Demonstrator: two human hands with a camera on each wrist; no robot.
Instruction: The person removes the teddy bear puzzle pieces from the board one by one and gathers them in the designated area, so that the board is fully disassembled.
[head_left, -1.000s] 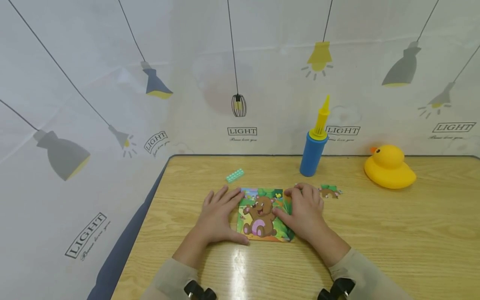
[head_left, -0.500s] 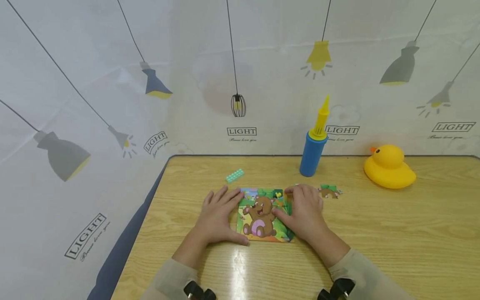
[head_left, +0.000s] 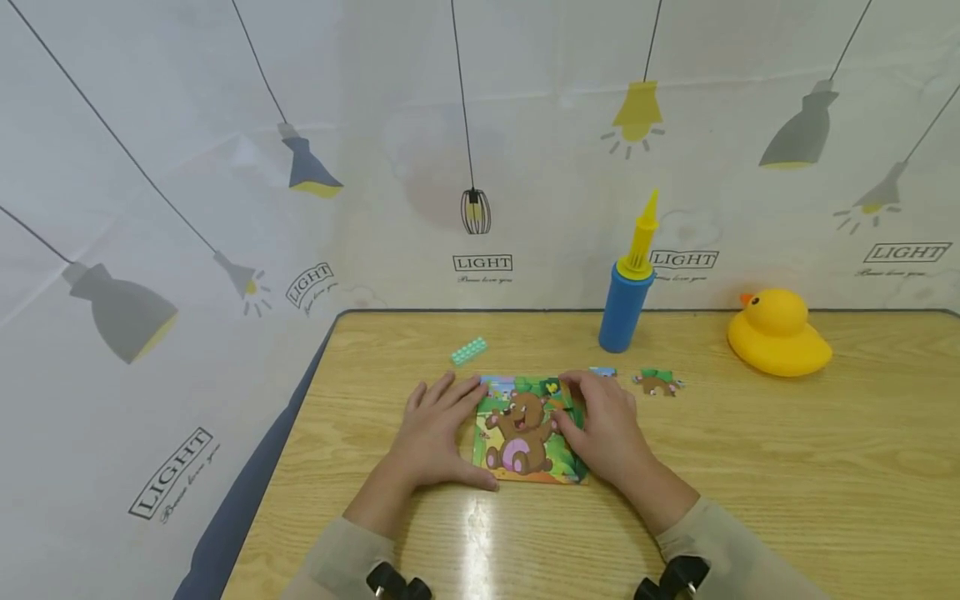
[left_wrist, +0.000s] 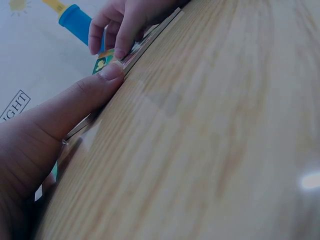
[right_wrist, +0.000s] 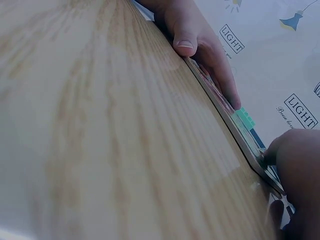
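Your right hand has shifted slightly left over the puzzle; fingertips are now closer to its top right corner. Your thumb moved too, so the bear's raised paw now shows beside its tip. Behind your knuckles, the blue piece has come into view; before, only a sliver showed.
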